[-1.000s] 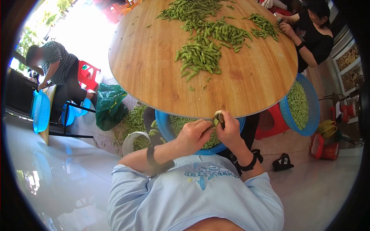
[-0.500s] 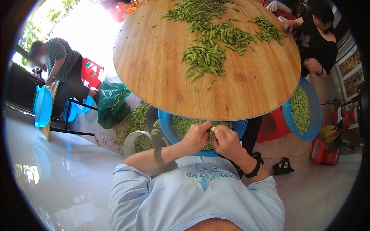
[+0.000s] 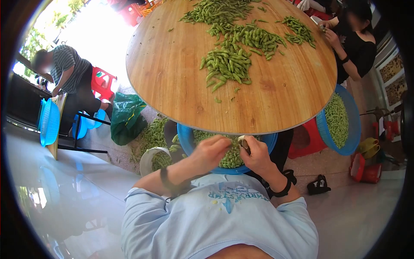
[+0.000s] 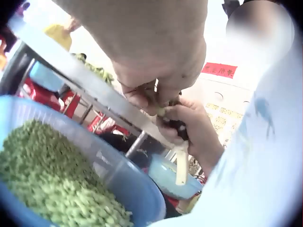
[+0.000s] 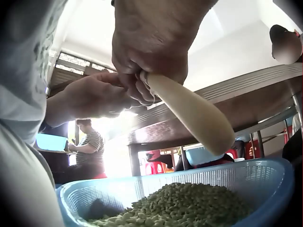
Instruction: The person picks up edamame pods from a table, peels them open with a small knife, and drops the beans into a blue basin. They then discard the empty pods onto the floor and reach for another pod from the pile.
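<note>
My left hand [image 3: 210,152] is just left of my right, above the basin; in the left wrist view its fingertips pinch a pale green soybean pod [image 4: 160,111], mostly hidden. My right hand [image 3: 256,155] grips a tool by its smooth cream handle [image 5: 194,113], which sticks out below the fist. The tool's working end is hidden by my fingers, so I cannot tell its kind. Under both hands a blue basin [image 5: 277,177] holds a heap of shelled green soybeans [image 5: 189,203]. Piles of whole soybean pods [image 3: 226,64] lie on the round wooden table [image 3: 172,95].
The table's edge [image 3: 254,132] runs just beyond my hands. A second blue basin [image 3: 354,129] of beans stands at the right, on a red stool [image 3: 304,140]. At the left are a green sack [image 3: 125,121] and a white bucket [image 3: 146,163]. Two people [image 3: 71,69] [image 3: 360,47] sit nearby.
Half a second ago my hands met over the basin; now my left hand has drawn slightly left, away from the right. The right hand keeps its grip on the tool.
</note>
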A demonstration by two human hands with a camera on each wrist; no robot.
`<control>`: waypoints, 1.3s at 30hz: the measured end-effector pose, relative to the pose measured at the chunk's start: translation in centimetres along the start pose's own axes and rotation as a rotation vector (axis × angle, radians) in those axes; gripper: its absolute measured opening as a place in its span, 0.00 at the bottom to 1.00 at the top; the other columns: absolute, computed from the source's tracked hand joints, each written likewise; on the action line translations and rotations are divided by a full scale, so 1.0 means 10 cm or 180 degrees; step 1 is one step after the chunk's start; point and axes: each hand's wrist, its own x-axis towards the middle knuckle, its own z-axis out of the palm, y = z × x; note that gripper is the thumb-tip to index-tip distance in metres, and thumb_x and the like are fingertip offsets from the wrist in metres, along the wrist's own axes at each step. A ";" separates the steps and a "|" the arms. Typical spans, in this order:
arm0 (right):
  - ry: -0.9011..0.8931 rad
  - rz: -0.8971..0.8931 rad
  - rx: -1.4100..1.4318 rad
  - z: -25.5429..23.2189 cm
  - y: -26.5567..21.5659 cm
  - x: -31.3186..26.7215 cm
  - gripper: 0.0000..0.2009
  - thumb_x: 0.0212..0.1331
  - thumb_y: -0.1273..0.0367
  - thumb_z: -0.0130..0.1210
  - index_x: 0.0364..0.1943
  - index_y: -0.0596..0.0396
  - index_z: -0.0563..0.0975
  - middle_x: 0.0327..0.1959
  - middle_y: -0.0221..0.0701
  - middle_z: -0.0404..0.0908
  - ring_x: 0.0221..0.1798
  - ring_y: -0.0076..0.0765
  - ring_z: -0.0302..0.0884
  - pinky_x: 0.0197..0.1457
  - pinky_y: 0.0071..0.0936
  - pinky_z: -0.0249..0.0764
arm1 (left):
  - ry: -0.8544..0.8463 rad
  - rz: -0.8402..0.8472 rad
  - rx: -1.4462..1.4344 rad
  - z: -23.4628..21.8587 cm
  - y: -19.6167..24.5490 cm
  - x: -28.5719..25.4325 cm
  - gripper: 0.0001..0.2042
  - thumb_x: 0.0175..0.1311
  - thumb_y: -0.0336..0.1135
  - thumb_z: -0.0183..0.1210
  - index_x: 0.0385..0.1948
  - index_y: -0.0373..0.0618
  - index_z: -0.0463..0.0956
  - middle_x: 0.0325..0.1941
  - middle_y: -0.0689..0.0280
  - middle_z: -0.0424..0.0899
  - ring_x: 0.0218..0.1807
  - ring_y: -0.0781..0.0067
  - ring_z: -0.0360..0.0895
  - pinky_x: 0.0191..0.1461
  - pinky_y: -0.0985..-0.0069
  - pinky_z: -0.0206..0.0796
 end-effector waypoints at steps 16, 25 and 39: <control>-0.0121 0.0057 0.1002 -0.06 0.10 0.03 0.17 0.62 0.72 0.50 0.54 0.64 0.69 0.26 0.35 0.72 0.22 0.29 0.70 0.24 0.22 0.68 | -0.0048 -0.0602 0.2187 -0.36 -0.99 1.14 0.09 0.56 0.30 0.55 0.37 0.37 0.73 0.40 0.50 0.74 0.45 0.46 0.73 0.47 0.57 0.66; 0.0118 0.1455 0.3775 -0.04 0.04 0.24 0.18 0.70 0.68 0.40 0.60 0.60 0.63 0.27 0.29 0.70 0.19 0.18 0.62 0.18 0.14 0.60 | -0.0305 -0.2076 -0.1994 -0.23 -0.11 0.80 0.07 0.68 0.32 0.51 0.38 0.38 0.75 0.25 0.71 0.76 0.24 0.89 0.67 0.23 0.89 0.57; 0.0032 0.1628 0.4834 0.00 0.05 0.16 0.17 0.69 0.67 0.44 0.60 0.54 0.67 0.28 0.34 0.72 0.20 0.19 0.62 0.18 0.15 0.60 | 0.0096 -0.1362 -0.1517 0.00 -0.15 0.53 0.06 0.65 0.30 0.54 0.34 0.35 0.73 0.20 0.68 0.74 0.24 0.83 0.71 0.28 0.81 0.64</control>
